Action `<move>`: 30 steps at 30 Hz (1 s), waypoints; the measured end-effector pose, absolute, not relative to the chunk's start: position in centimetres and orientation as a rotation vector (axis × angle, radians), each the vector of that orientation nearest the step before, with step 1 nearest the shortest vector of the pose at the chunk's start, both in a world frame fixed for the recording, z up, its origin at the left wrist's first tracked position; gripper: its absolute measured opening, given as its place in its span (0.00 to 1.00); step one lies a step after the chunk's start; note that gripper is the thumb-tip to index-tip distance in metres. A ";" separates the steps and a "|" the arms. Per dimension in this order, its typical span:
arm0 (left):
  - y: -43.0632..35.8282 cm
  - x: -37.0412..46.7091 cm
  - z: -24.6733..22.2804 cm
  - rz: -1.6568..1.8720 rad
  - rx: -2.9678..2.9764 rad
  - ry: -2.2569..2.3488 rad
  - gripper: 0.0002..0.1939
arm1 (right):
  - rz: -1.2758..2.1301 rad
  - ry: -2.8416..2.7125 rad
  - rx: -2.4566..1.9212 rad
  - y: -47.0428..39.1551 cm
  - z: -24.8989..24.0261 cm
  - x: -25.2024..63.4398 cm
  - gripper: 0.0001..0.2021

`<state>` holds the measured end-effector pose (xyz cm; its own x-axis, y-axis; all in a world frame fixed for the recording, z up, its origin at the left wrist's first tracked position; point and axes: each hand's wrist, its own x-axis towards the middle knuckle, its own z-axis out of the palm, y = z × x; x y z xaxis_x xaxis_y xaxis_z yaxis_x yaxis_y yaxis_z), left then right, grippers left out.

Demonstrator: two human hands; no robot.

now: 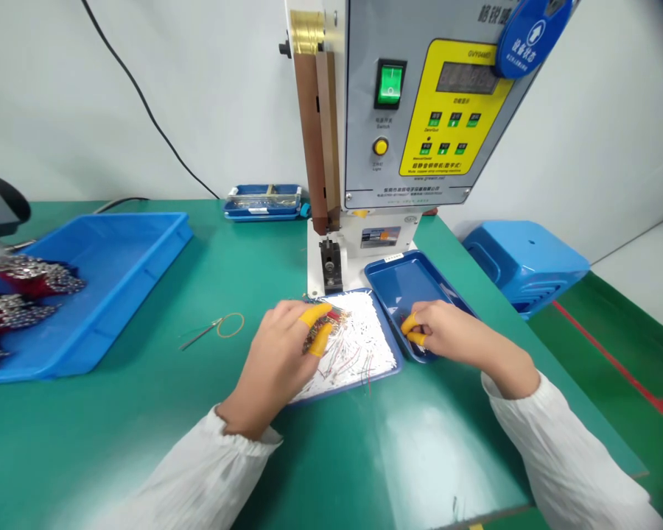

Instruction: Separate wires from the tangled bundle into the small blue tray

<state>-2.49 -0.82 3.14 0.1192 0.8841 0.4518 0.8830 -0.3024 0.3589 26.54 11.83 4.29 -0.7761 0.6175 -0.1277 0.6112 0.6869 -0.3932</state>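
My left hand (281, 353), with yellow finger cots on thumb and forefinger, curls around a bundle of thin wires (313, 333) above a shallow blue-rimmed tray (390, 335). White bits and loose red and dark wires (353, 357) cover that tray's bottom. To the right, my right hand (445, 331) reaches into a deeper blue tray (401, 276). Its cotted thumb and forefinger are pinched together low in the tray, near small dark items that I cannot make out. Whatever lies between those fingertips is hidden.
Behind the trays stands a crimping machine (376, 177), its black die (330, 265) just beyond the wire tray. A large blue bin (132, 258) with wire bundles is at left. Tweezers (202, 335) and a rubber band (230, 324) lie on the green table. A blue stool (524, 258) stands right.
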 end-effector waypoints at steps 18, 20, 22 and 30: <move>-1.9 -0.6 2.7 0.089 2.487 1.953 0.16 | 0.367 -2.628 -0.842 8.8 3.4 23.0 0.11; -2.0 -0.3 2.6 0.106 2.466 1.997 0.17 | 0.354 -2.659 -0.813 8.5 3.0 22.6 0.10; -2.1 0.0 2.6 0.109 2.431 2.037 0.18 | 0.347 -2.664 -0.794 8.3 2.8 22.5 0.11; -2.2 0.5 3.4 0.201 2.061 2.204 0.13 | 0.334 -2.642 -0.798 8.1 2.7 22.5 0.11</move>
<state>0.51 -2.24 3.40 -0.0673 0.9977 0.0049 0.9821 0.0654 0.1768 22.49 8.09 2.67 -0.7760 0.5705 0.2690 0.4855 0.8125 -0.3227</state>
